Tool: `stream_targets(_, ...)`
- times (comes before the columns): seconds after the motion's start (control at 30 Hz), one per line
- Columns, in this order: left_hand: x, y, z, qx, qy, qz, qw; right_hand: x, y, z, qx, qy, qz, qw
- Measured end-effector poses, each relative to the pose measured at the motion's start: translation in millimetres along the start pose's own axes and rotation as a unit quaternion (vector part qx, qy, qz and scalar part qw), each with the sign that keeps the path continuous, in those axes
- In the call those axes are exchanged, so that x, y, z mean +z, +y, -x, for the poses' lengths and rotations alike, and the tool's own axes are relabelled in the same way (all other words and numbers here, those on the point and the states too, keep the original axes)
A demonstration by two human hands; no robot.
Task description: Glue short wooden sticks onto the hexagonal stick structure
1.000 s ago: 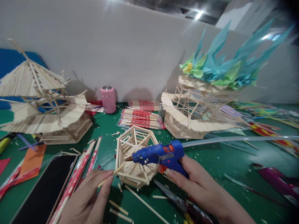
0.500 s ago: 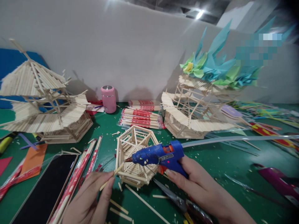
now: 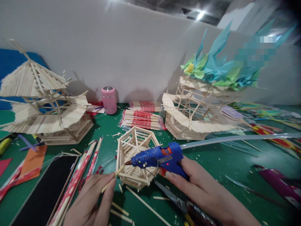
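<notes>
My right hand [image 3: 195,188] is wrapped round a blue hot glue gun [image 3: 150,157], with a long clear glue stick [image 3: 225,138] coming out of its back. Between thumb and fingers, my left hand [image 3: 94,197] pinches a short wooden stick [image 3: 119,170]. The gun's nozzle is at the far end of this stick; whether they touch I cannot tell. Behind and below the gun stands a polygonal frame of wooden sticks [image 3: 135,141], its right part hidden by the gun. Scissors [image 3: 175,199] lie under my right hand, their handles partly hidden.
Stick pavilions stand at left [image 3: 47,122] and right [image 3: 188,122], the right one topped with blue paper. A pink flask [image 3: 109,100] and packs of wrapped chopsticks [image 3: 141,118] are at the back. A phone [image 3: 47,191] lies left, a purple tool [image 3: 277,182] right.
The glue gun has shifted very slightly left, its nozzle closer along the pinched stick. My left hand has barely moved.
</notes>
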State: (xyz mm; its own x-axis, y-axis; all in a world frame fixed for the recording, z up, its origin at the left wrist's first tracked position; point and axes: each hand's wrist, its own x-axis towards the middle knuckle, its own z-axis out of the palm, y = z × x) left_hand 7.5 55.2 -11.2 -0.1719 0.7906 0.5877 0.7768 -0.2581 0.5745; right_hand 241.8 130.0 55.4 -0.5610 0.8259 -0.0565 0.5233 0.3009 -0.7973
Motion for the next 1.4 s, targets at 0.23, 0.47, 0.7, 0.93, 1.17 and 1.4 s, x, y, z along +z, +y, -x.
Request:
stream_targets(0.23,0.5,1.4,-0.9,-0.006,0.004,-0.003,1.0,-0.8,0.2,-0.2,-0.006,-0.009,-0.003,1.0)
stream_targets(0.47,3.8,1.4,0.6,-0.031,0.023,0.02,0.999,-1.1,0.5,-1.4,-0.005,-0.013,-0.014,1.0)
stream_targets(0.7,0.5,6.6,0.3,-0.047,0.01,0.045,0.998,-0.7,0.0,-4.0,-0.004,-0.004,0.003,1.0)
stream_targets(0.93,1.4,6.8,-0.2,-0.055,0.005,0.047,0.997,-0.8,1.3,-0.9,-0.005,-0.008,-0.002,1.0)
stream_targets(1.17,2.3,6.5,-0.7,-0.043,0.007,0.043,0.998,-1.7,0.5,-2.4,0.002,-0.017,0.004,1.0)
stream_targets(1.4,3.3,3.1,3.5,-0.05,0.026,0.036,0.998,-2.5,0.3,-0.1,0.003,-0.018,0.005,1.0)
